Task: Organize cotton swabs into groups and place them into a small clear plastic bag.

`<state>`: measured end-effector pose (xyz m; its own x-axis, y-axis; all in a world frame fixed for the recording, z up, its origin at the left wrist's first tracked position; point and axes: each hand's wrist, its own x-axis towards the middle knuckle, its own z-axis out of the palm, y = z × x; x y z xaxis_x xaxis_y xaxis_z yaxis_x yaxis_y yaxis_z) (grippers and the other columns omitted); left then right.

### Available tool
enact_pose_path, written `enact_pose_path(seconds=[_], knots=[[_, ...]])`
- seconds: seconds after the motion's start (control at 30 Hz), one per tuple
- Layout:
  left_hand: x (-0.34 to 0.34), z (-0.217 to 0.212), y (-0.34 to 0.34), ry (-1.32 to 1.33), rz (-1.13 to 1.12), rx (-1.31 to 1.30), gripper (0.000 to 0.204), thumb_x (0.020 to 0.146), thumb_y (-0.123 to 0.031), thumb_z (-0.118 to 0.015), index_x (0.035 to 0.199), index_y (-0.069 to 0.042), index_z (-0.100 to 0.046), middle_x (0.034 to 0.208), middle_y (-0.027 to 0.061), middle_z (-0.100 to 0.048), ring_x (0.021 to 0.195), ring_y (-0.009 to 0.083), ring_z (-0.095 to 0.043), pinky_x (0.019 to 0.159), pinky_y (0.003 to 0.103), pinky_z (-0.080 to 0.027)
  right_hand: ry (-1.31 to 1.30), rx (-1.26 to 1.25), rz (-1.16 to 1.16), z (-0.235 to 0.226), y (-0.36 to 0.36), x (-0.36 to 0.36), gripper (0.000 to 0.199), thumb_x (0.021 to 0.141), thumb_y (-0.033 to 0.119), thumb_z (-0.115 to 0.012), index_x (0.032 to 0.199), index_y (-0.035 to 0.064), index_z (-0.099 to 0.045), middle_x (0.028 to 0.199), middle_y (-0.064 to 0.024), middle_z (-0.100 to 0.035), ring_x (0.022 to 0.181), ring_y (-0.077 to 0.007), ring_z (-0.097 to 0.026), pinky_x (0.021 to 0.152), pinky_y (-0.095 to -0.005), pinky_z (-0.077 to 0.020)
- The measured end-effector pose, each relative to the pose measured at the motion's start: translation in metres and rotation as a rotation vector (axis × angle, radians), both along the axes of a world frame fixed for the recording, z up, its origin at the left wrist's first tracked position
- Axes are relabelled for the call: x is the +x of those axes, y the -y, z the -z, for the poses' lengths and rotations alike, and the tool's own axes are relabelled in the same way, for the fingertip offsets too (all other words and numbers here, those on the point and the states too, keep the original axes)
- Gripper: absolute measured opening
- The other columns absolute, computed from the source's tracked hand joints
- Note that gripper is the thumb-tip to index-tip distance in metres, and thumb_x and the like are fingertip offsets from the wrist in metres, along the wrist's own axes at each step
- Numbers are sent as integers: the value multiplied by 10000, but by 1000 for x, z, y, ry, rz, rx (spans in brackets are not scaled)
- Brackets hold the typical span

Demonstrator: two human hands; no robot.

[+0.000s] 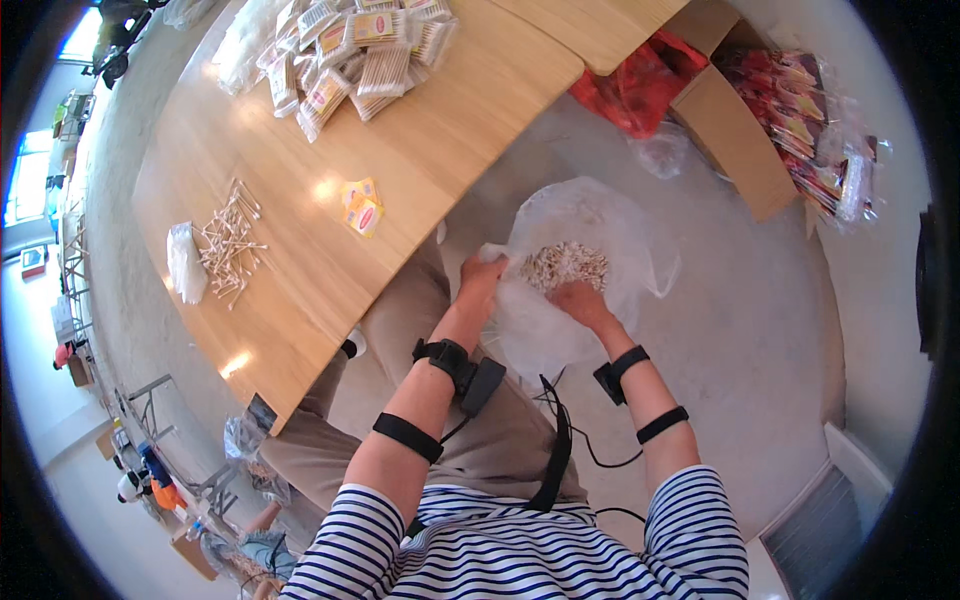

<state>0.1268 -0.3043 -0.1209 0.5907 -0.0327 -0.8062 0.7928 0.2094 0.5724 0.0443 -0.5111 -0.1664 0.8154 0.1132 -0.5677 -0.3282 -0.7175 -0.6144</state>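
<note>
Off the table's right edge, a large clear plastic bag (560, 335) stands open, with a heap of cotton swabs (560, 262) inside. My left hand (483, 274) is closed on the bag's rim on the side nearest the table. Into the bag's mouth reaches my right hand (582, 300), touching the heap; its fingers are hidden among the swabs, so I cannot tell whether they grip any. On the table lie a loose pile of cotton swabs (232, 240), a stack of small clear bags (186, 264) beside it, and a few yellow cards (362, 206).
Packed bags of cotton swabs (385, 70) are heaped at the table's far end. The wooden table (290, 270) is at my left. A cardboard box (735, 140), red plastic (640, 90) and red packets (800, 120) sit far right. A black cable (600, 462) hangs near my lap.
</note>
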Motion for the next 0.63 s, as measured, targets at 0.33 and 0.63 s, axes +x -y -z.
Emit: enact_pose_path(seconds=[0.33,0.63], knots=[[-2,-61,5,73,424,5,318,781,-51,-799,1071,-34,-672,934,66,-689,776,193,-643,653,356,-538,-147,-37,45,-60,10,-22,452,874,418,-667,858,-29,-734,837,-265,-693,839,-403,-694,772,-473,-532],[-21,-80,-9,-45,188,-176,506,835,-68,-753,1306,-31,-572,1148,81,-676,958,166,-640,793,337,-554,-224,38,154,-83,8,-29,339,827,333,-739,847,-5,-739,789,-167,-720,698,-250,-656,673,-392,-517]])
